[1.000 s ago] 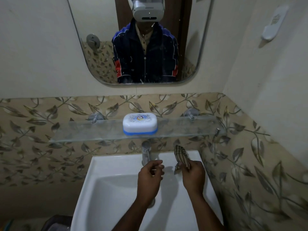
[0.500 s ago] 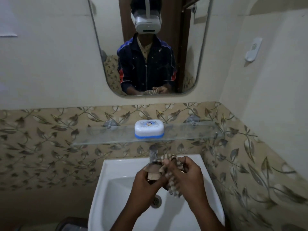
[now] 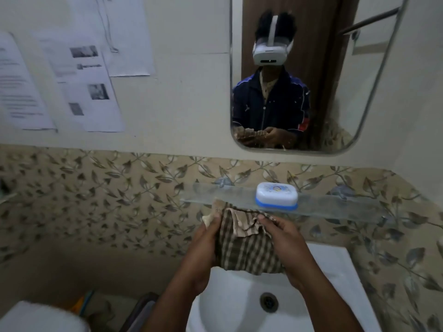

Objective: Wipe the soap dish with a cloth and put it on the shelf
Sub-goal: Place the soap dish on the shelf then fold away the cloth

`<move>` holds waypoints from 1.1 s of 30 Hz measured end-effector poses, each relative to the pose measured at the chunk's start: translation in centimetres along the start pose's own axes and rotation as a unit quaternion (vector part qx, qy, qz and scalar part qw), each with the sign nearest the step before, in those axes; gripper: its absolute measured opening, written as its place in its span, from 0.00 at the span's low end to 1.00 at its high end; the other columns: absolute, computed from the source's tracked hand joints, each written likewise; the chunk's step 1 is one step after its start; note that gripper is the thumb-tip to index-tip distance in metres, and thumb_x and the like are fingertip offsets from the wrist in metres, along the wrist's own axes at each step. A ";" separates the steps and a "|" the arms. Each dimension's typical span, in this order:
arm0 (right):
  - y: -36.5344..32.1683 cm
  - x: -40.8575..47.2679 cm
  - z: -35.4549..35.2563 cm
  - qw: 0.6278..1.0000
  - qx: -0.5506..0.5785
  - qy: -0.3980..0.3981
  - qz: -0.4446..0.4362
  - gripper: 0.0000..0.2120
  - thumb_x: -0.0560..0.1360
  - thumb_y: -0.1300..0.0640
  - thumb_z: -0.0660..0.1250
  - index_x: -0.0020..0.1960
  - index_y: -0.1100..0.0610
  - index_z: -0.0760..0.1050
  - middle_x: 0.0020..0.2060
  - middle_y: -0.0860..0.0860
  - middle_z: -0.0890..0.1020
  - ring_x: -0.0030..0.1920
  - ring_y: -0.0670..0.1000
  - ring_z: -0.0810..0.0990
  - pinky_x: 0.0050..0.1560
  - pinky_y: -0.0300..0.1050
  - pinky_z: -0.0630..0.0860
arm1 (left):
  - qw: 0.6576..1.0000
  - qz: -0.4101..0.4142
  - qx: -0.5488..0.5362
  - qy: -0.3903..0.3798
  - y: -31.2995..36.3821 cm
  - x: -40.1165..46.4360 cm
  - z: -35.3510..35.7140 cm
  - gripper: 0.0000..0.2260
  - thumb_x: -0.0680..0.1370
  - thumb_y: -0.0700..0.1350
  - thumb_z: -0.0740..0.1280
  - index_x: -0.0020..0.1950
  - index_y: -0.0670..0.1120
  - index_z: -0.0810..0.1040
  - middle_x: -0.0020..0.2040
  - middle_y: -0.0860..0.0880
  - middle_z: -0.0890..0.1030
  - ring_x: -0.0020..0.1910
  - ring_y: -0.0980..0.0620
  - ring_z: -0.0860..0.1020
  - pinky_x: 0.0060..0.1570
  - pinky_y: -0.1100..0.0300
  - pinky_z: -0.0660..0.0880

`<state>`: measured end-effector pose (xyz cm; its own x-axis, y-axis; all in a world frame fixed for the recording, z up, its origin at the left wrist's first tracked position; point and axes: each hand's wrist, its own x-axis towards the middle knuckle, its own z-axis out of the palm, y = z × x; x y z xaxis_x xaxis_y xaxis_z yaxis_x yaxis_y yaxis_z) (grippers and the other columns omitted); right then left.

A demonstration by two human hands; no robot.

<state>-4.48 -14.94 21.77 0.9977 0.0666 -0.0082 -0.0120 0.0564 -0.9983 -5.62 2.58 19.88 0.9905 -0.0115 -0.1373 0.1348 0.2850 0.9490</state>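
A white soap dish (image 3: 276,195) with a blue base sits closed on the glass shelf (image 3: 335,206), right of the shelf's middle. Below and left of it, both hands hold a brown striped cloth (image 3: 244,248) spread over the sink. My left hand (image 3: 203,252) grips the cloth's left side. My right hand (image 3: 287,245) grips its right side. The cloth's top edge reaches the shelf's front edge. Neither hand touches the soap dish.
A white sink (image 3: 335,271) with a drain (image 3: 269,301) lies under the hands. A mirror (image 3: 335,92) hangs above the shelf, reflecting a person in a dark jacket. Papers (image 3: 79,75) are stuck on the left wall. Leaf-patterned tiles (image 3: 107,200) line the wall.
The view has swung left and down. Both hands rose toward the shelf and opened the bunched cloth out between them. The soap dish stayed on the shelf.
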 end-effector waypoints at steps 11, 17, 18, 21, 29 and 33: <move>1.5 0.2 1.5 0.988 -0.103 -0.084 -0.083 0.37 0.56 0.30 0.76 0.64 0.29 0.70 0.64 0.36 0.76 0.61 0.35 0.76 0.63 0.46 0.75 | 0.996 0.082 -0.024 0.004 1.9 -1.5 -3.4 0.18 0.68 0.46 0.79 0.56 0.45 0.84 0.53 0.40 0.86 0.52 0.41 0.85 0.43 0.55 0.82; 2.2 0.6 3.4 0.936 -0.211 -0.089 -0.268 0.21 0.73 0.41 0.71 0.65 0.37 0.73 0.62 0.34 0.76 0.64 0.37 0.74 0.60 0.31 0.72 | 0.980 0.157 0.120 -0.018 4.0 -2.3 -3.4 0.08 0.74 0.38 0.74 0.53 0.44 0.85 0.48 0.42 0.87 0.47 0.45 0.86 0.41 0.60 0.81; 2.2 0.7 3.5 0.947 -0.173 -0.077 -0.259 0.13 0.75 0.45 0.69 0.60 0.39 0.77 0.56 0.37 0.81 0.58 0.40 0.79 0.56 0.33 0.76 | 0.978 0.163 0.131 -0.022 4.2 -2.4 -3.5 0.08 0.74 0.37 0.74 0.52 0.43 0.85 0.48 0.41 0.87 0.46 0.44 0.86 0.41 0.60 0.81; 2.0 0.8 3.5 0.974 -0.097 -0.062 -0.196 0.06 0.78 0.47 0.63 0.49 0.44 0.78 0.44 0.45 0.84 0.47 0.46 0.82 0.46 0.38 0.79 | 0.973 0.167 0.155 -0.013 4.3 -2.4 -3.4 0.11 0.72 0.36 0.76 0.53 0.42 0.84 0.48 0.43 0.88 0.46 0.44 0.86 0.42 0.60 0.82; 0.2 0.9 1.8 0.983 -0.142 -0.074 -0.096 0.16 0.64 0.37 0.77 0.47 0.43 0.82 0.42 0.42 0.87 0.44 0.41 0.85 0.45 0.40 0.81 | 0.967 0.193 0.164 -0.006 3.1 -1.6 -1.7 0.33 0.70 0.41 0.79 0.68 0.61 0.70 0.49 0.52 0.87 0.47 0.50 0.86 0.44 0.55 0.84; -1.0 0.7 0.0 0.976 -0.169 -0.084 -0.113 0.09 0.73 0.42 0.71 0.44 0.47 0.84 0.42 0.45 0.87 0.45 0.43 0.85 0.49 0.45 0.79 | 0.962 0.211 0.172 0.002 2.8 -0.8 -1.2 0.25 0.70 0.43 0.79 0.63 0.61 0.75 0.48 0.49 0.86 0.46 0.47 0.86 0.44 0.54 0.84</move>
<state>-3.73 -14.98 22.79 0.9473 0.2541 0.1951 0.2574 -0.2410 -0.9358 -6.02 4.50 22.31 0.9590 0.0388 0.2806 -0.2775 -0.0701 0.9582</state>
